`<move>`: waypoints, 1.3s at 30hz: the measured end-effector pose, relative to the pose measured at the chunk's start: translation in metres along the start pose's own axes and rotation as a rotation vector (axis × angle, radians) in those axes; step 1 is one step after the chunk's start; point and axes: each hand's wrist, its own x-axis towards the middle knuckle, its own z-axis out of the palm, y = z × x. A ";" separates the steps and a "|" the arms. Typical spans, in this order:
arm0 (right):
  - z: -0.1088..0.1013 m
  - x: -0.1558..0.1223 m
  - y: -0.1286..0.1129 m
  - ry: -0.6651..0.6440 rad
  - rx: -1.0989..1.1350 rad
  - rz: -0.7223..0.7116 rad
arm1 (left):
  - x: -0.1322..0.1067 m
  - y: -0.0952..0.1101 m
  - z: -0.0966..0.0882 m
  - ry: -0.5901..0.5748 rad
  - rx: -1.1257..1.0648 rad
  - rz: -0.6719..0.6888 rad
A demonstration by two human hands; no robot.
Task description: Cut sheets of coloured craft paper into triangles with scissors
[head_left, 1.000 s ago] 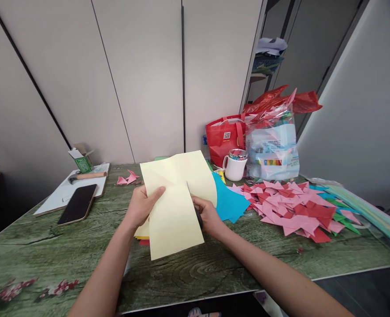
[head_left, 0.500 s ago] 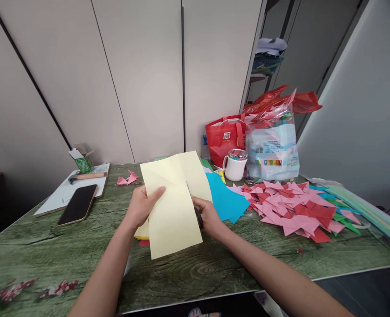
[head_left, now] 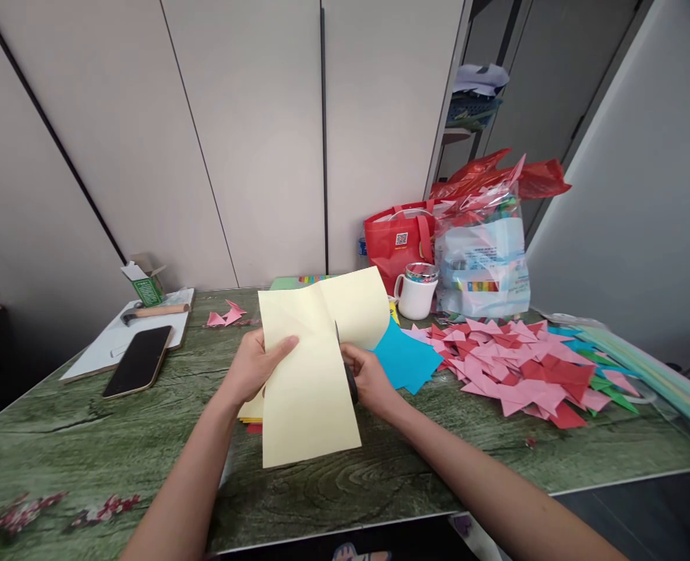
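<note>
My left hand (head_left: 256, 365) pinches the left edge of a pale yellow sheet of paper (head_left: 306, 405), thumb on top and fingers behind. My right hand (head_left: 369, 378) is closed round the dark handle of a pair of scissors (head_left: 352, 384), whose blades are mostly hidden by the paper. A cut runs up the sheet, and its right part bends away behind the scissors. Below my left hand, a stack of coloured paper (head_left: 252, 413) shows yellow and red edges. Blue paper (head_left: 406, 358) lies to the right of my right hand.
A heap of pink and red folded paper pieces (head_left: 508, 362) covers the table's right side. Behind are a white mug (head_left: 418, 294), a red bag (head_left: 392, 243) and a clear plastic bag (head_left: 485, 265). To the left lie a phone (head_left: 139, 360), a hammer (head_left: 157, 312) and a small box (head_left: 146, 287).
The scissors have cut farther up the sheet. Its right part has swung out to the right and curls more, while my hands have stayed nearly in place.
</note>
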 end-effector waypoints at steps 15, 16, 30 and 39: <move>-0.001 -0.001 0.004 0.004 -0.011 0.039 | 0.000 0.001 0.000 0.010 0.038 -0.008; -0.001 -0.001 0.004 0.005 -0.018 0.042 | 0.000 0.001 0.000 0.008 0.036 -0.007; -0.004 -0.001 0.007 0.006 -0.029 0.071 | 0.001 -0.003 -0.002 0.007 0.006 -0.004; -0.003 -0.002 0.004 0.035 -0.059 0.089 | 0.000 0.000 -0.001 0.001 -0.006 0.005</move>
